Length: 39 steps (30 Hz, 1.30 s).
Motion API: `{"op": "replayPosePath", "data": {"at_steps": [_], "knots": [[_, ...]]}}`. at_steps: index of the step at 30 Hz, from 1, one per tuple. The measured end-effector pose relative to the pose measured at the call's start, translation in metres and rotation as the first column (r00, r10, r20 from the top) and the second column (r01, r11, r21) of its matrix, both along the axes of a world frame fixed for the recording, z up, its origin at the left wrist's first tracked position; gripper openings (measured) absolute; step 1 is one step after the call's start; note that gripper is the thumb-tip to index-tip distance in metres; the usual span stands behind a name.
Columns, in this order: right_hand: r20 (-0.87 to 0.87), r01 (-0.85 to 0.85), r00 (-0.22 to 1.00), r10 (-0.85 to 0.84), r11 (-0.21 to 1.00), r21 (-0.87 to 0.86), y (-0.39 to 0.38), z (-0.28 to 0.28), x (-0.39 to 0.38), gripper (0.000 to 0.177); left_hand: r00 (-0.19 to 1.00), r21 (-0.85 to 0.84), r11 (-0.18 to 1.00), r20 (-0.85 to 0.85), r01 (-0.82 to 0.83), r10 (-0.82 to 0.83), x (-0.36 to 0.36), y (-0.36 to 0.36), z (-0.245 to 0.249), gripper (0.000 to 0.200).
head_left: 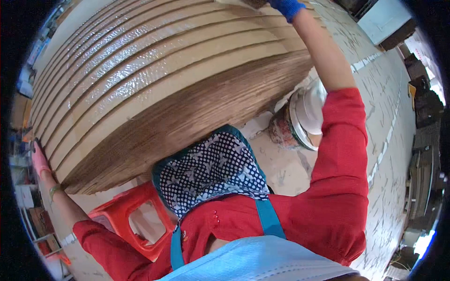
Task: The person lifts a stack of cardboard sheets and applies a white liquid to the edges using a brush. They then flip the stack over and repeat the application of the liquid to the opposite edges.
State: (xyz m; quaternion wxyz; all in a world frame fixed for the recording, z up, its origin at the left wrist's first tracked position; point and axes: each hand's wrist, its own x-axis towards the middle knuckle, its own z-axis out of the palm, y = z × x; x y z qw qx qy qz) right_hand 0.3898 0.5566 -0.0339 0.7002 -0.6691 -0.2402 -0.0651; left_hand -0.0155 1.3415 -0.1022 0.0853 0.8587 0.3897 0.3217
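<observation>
Across both outstretched arms: stack of cardboard sheets (154,89), tilted, hanging over a red stool (136,218) and the floor (384,122). Left hand (40,159), pink glove, lies against the stack's lower end. Right hand (287,7), blue glove, is at the far top edge, mostly cut off. Cannot tell the grip of either. Likely risk: the glossy sheets slide apart and fan out if the tilt grows, and the load knocks the bucket (295,122) underneath.

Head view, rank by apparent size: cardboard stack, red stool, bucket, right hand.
1. cardboard stack
2. red stool, partly hidden
3. bucket, close to the stool in size, so that order is unsure
4. right hand, cut off by the frame
</observation>
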Motion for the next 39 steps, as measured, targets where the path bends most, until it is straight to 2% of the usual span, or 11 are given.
{"op": "replayPosePath", "data": {"at_steps": [2, 6, 10, 14, 17, 18, 25, 29, 32, 34, 39], "knots": [[0.137, -0.017, 0.990, 0.036, 0.990, -0.142, -0.017, -0.011, -0.051, 0.008, 1.000, 0.004, 1.000, -0.008, -0.002, 0.002, 0.002, 0.003, -0.001, 0.065], [0.110, -0.062, 0.993, 0.044, 0.984, 0.165, -0.037, -0.044, -0.111, 0.013, 1.000, 0.009, 1.000, -0.019, 0.006, -0.006, 0.003, 0.005, -0.003, 0.067], [0.137, 0.013, 0.991, -0.008, 0.999, -0.036, -0.049, -0.041, -0.138, 0.014, 1.000, 0.012, 1.000, -0.014, 0.007, -0.006, 0.004, 0.005, -0.003, 0.069], [0.245, -0.081, 0.970, 0.011, 0.957, 0.279, -0.036, -0.038, -0.139, 0.014, 1.000, 0.013, 1.000, -0.014, 0.010, -0.010, 0.005, 0.005, -0.003, 0.071], [0.237, 0.115, 0.969, -0.068, 0.975, -0.191, -0.035, -0.047, -0.152, 0.016, 1.000, 0.010, 1.000, -0.018, 0.008, -0.008, 0.009, 0.007, -0.004, 0.073], [0.242, 0.109, 0.969, -0.059, 0.975, -0.196, -0.036, -0.056, -0.158, 0.016, 1.000, 0.007, 1.000, -0.021, 0.003, -0.003, 0.009, 0.008, -0.004, 0.073], [0.274, -0.071, 0.961, 0.047, 0.994, 0.080, -0.022, -0.061, -0.203, 0.009, 1.000, 0.003, 1.000, 0.026, 0.015, -0.015, 0.011, 0.014, -0.011, 0.076], [0.394, 0.141, 0.913, -0.105, 0.988, -0.063, -0.002, -0.048, -0.196, 0.009, 0.998, 0.010, 1.000, 0.065, 0.006, -0.006, 0.011, -0.002, -0.012, 0.078], [0.729, 0.424, 0.632, -0.264, 0.905, -0.040, 0.036, -0.087, -0.191, 0.012, 0.994, 0.027, 1.000, 0.105, -0.015, 0.013, 0.013, -0.010, -0.008, 0.080], [0.742, 0.483, 0.615, -0.267, 0.871, -0.087, 0.072, -0.084, -0.246, 0.011, 0.992, 0.031, 0.999, 0.124, -0.040, 0.036, 0.013, -0.014, -0.009, 0.081], [0.714, 0.000, 0.697, 0.064, 0.996, -0.089, 0.098, -0.073, -0.264, 0.010, 0.995, -0.166, 0.984, 0.066, -0.062, 0.073, 0.011, -0.022, -0.003, 0.083]]}}
